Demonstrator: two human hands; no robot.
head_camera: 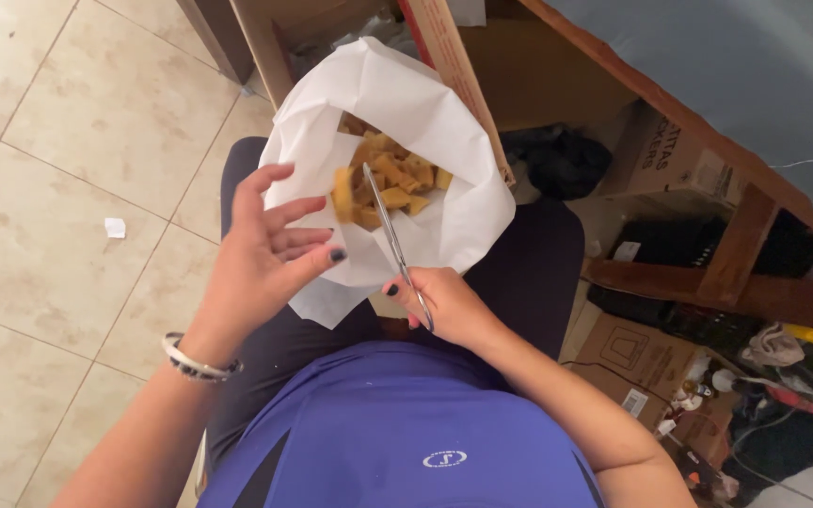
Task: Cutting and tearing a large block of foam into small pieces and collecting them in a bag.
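A: From the head camera, what do the hands have?

B: The right hand (449, 306) is clenched on the handles of the scissors (390, 226), blades pointing into the white paper (406, 103) spread over the lap. The left hand (270, 249) hovers with fingers spread, holding nothing, at the paper's left edge.

A: And the yellow pieces (388, 183)?

B: Heaped at the paper's middle. They look light and soft, perhaps spongy; pinch one by its end. The paper is thin and crumples easily.
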